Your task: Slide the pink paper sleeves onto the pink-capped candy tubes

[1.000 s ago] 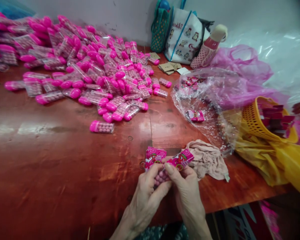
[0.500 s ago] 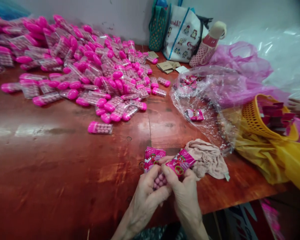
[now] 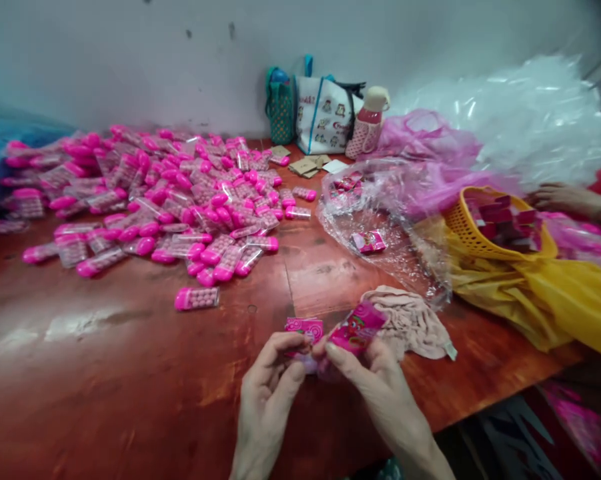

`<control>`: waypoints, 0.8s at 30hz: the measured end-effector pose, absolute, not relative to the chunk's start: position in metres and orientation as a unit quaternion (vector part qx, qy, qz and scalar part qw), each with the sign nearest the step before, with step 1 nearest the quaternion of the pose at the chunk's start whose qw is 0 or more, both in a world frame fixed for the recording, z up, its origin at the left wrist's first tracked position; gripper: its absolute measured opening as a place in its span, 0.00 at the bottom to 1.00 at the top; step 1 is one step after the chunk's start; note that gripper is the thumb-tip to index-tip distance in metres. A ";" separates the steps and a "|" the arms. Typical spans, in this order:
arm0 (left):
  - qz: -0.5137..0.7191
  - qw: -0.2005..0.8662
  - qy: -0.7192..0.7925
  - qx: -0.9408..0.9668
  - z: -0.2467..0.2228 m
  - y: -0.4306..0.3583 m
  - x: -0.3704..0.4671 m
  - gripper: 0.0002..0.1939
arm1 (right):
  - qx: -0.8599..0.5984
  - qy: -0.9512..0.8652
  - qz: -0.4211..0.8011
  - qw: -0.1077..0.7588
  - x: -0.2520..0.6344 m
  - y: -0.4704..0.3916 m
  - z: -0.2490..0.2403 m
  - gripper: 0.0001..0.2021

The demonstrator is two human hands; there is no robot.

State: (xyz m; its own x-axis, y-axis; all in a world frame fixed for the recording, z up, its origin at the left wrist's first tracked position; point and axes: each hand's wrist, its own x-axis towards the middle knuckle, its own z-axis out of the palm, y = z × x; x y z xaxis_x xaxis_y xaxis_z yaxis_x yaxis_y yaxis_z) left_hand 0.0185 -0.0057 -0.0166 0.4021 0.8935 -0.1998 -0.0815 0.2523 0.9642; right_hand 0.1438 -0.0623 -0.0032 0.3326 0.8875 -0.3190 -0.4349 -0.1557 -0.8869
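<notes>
My right hand [image 3: 380, 377] grips a pink printed card [image 3: 357, 327] between thumb and fingers. Below the card, something pinkish and see-through is blurred; it looks like a small candy container [image 3: 330, 369]. Close to its left end is my left hand [image 3: 270, 393], fingers curled and thumb apart from them, with no firm hold visible. Just beyond the left fingertips lies a stack of similar pink cards [image 3: 304, 327], partly hidden. A single pink-capped container of round candies [image 3: 197, 299] lies on the table to the left.
A large heap of pink-capped candy containers [image 3: 180, 193] covers the back left. A crumpled beige cloth [image 3: 407, 323] lies right of my hands, near clear plastic wrap [image 3: 390, 220]. Farther right are a yellow basket [image 3: 465, 230] and another person's hand [image 3: 560, 197]. Bags and a bottle [image 3: 367, 127] stand behind.
My left hand has come away from the candies it was pinching and moved left, its thumb now apart. The right hand still grips the pink card. The view has tilted up.
</notes>
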 end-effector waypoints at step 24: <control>0.404 0.769 0.412 0.276 -0.006 -0.014 0.061 0.07 | -0.504 -0.259 0.550 0.613 0.144 -0.084 -0.019 0.14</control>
State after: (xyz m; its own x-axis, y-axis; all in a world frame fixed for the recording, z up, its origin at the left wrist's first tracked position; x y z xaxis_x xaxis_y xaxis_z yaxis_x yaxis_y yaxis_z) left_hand 0.0610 -0.0141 -0.0057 0.3343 0.8481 -0.4110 -0.3939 0.5219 0.7566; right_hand 0.1436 -0.0841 -0.0189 0.2609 0.9361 -0.2360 -0.4131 -0.1127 -0.9037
